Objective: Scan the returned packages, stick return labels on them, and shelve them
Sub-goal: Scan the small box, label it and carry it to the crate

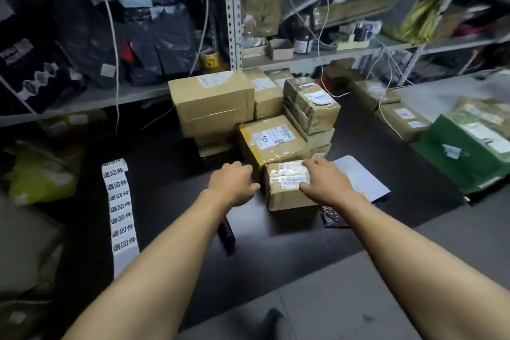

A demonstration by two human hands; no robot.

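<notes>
A small taped cardboard package (284, 190) lies on the dark floor mat in front of a stack of brown boxes (242, 107). My right hand (325, 182) rests on the package's right top, fingers curled over its edge. My left hand (234, 182) hovers just left of the package with fingers loosely bent, holding nothing. A long strip of white return labels (120, 207) printed with black characters lies on the mat at the left. A dark handheld object (226, 232), maybe the scanner, lies under my left forearm.
Metal shelving (231, 8) packed with dark bags and parcels rises behind the stack. A green box (466, 152) and more parcels sit at the right. A pale blue envelope (358, 174) lies right of the small package. A yellow bag (38, 176) lies at the left.
</notes>
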